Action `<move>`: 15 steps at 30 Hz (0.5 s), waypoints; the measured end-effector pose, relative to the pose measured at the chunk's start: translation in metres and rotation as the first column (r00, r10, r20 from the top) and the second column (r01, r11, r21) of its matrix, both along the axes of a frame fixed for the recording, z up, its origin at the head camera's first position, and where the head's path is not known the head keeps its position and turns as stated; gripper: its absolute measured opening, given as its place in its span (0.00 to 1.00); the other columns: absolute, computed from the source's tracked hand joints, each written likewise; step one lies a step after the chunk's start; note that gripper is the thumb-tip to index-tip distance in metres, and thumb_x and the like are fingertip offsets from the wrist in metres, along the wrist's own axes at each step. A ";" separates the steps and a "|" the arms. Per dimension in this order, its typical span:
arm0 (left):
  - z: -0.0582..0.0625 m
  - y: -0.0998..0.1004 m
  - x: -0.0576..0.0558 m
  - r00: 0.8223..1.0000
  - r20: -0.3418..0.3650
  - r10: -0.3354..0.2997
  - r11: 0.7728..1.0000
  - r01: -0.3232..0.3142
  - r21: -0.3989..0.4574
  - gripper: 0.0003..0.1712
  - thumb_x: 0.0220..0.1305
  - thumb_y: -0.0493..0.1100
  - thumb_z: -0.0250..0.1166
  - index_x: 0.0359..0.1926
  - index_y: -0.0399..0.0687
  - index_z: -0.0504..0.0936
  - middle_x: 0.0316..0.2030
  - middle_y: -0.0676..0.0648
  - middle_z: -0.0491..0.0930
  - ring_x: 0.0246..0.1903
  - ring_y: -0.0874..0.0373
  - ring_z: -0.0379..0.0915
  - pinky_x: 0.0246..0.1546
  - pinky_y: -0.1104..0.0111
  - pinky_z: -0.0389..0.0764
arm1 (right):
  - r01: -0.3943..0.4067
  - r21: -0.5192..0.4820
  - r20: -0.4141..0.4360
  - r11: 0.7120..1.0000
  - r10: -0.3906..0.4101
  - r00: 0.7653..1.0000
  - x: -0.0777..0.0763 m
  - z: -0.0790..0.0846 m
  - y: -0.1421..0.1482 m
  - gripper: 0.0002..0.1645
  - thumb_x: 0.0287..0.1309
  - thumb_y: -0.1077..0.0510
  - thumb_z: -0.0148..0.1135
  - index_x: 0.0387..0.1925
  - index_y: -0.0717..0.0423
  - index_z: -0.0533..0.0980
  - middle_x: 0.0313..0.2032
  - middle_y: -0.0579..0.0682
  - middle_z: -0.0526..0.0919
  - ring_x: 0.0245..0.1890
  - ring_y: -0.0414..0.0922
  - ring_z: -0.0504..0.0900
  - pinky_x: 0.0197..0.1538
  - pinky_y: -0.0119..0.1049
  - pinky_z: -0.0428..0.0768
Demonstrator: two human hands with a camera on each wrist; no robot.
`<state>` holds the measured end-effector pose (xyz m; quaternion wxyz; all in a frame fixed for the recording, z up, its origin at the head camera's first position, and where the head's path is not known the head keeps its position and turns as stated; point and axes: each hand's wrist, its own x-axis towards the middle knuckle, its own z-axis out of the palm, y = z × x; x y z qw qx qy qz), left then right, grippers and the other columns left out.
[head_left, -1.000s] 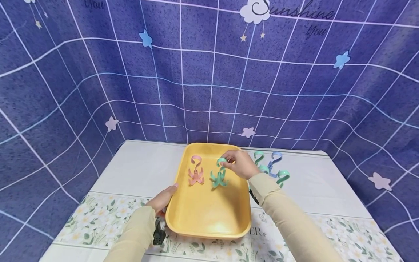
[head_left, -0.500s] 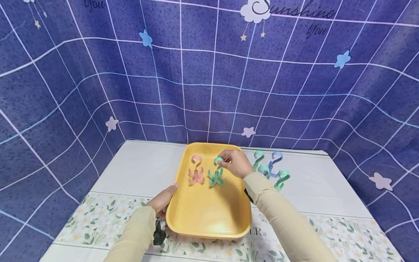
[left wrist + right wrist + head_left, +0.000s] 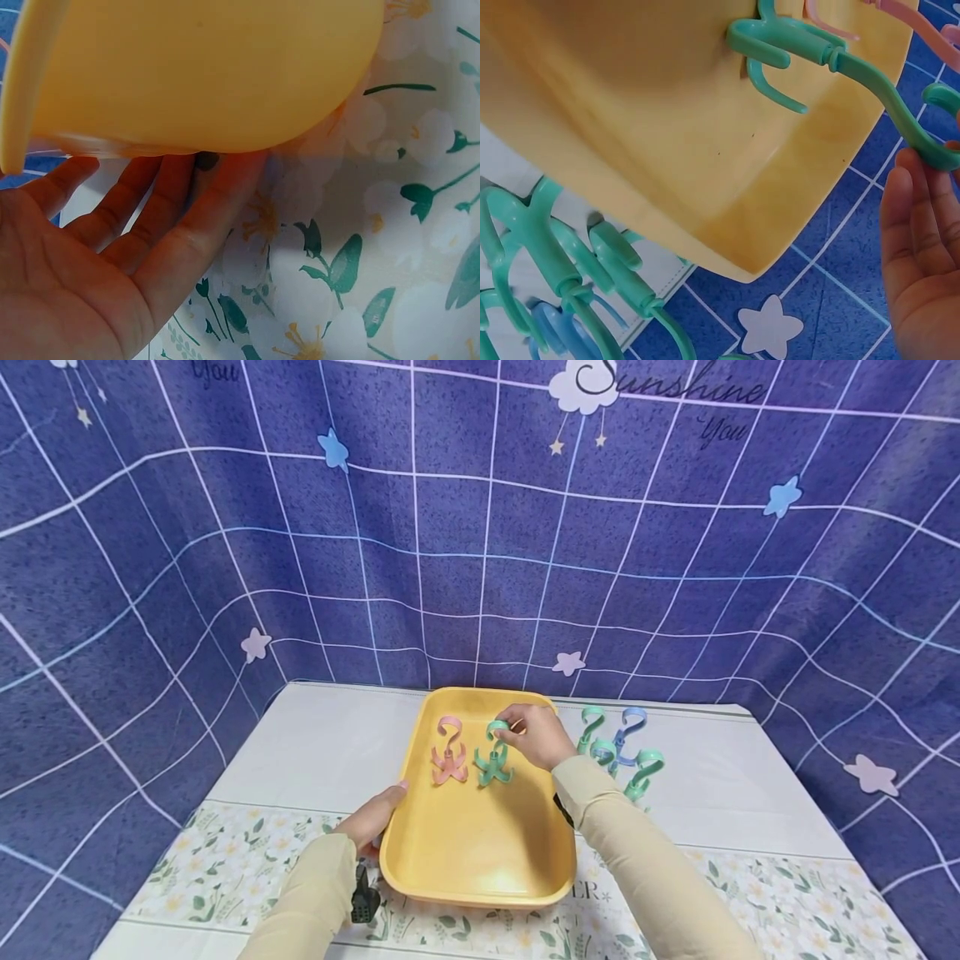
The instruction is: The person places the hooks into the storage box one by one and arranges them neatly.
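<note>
My right hand pinches the curved top of a green four-claw hanging hook inside the yellow tray. In the right wrist view the fingertips are at the bend of this green hook, whose claws point to the tray floor. A pink four-claw hook stands to its left in the tray. My left hand holds the tray's left side, thumb at the rim. In the left wrist view, that hand's fingers reach to the tray's underside.
To the tray's right, several green hooks and a blue hook stand close together on the white tabletop. A purple-blue grid-patterned curtain rises behind the table and on both sides.
My right hand has moved slightly left within the tray with the green hook, bringing it nearer the pink one. The left hand and the tray have stayed in place.
</note>
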<state>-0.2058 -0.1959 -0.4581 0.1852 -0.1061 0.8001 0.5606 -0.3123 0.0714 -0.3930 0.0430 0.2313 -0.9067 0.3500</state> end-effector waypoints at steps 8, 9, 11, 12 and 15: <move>-0.001 0.000 -0.001 1.000 0.005 -0.002 1.000 0.002 -0.011 0.37 0.81 0.62 0.38 0.73 0.38 0.61 0.43 0.37 0.81 0.36 0.49 0.82 0.34 0.54 0.85 | 0.021 0.009 -0.017 1.000 -0.020 1.000 0.000 -0.002 -0.004 0.07 0.61 0.58 0.73 0.41 0.55 0.86 0.35 0.46 0.88 0.34 0.43 0.84 0.43 0.38 0.82; -0.001 0.000 -0.001 1.000 0.006 -0.001 1.000 0.001 -0.010 0.37 0.81 0.62 0.38 0.73 0.38 0.60 0.43 0.37 0.81 0.36 0.49 0.82 0.34 0.54 0.85 | 0.023 0.012 -0.018 1.000 -0.023 1.000 0.000 -0.002 -0.004 0.07 0.61 0.58 0.73 0.41 0.55 0.86 0.35 0.46 0.88 0.34 0.43 0.84 0.43 0.38 0.82; -0.001 0.000 -0.001 1.000 0.007 -0.002 1.000 0.002 -0.008 0.37 0.81 0.62 0.38 0.74 0.39 0.59 0.43 0.37 0.81 0.37 0.49 0.82 0.34 0.54 0.85 | 0.030 0.013 -0.018 0.999 -0.030 0.999 0.001 -0.001 -0.005 0.07 0.61 0.58 0.73 0.40 0.54 0.86 0.34 0.45 0.88 0.33 0.42 0.84 0.43 0.38 0.82; -0.001 0.000 -0.001 1.000 0.007 -0.003 1.000 0.003 -0.010 0.37 0.81 0.62 0.38 0.75 0.39 0.59 0.44 0.37 0.81 0.37 0.49 0.82 0.34 0.54 0.85 | 0.033 0.014 -0.018 0.999 -0.032 0.999 0.001 -0.001 -0.006 0.06 0.61 0.58 0.73 0.40 0.54 0.86 0.34 0.45 0.87 0.33 0.42 0.84 0.43 0.38 0.82; 0.000 0.000 -0.001 1.000 0.013 -0.001 1.000 0.001 -0.008 0.37 0.81 0.62 0.39 0.74 0.39 0.59 0.44 0.37 0.81 0.37 0.49 0.82 0.34 0.55 0.85 | 0.035 0.014 -0.019 0.999 -0.035 0.999 0.001 -0.001 -0.007 0.06 0.62 0.58 0.73 0.40 0.54 0.86 0.34 0.45 0.87 0.34 0.43 0.84 0.43 0.38 0.82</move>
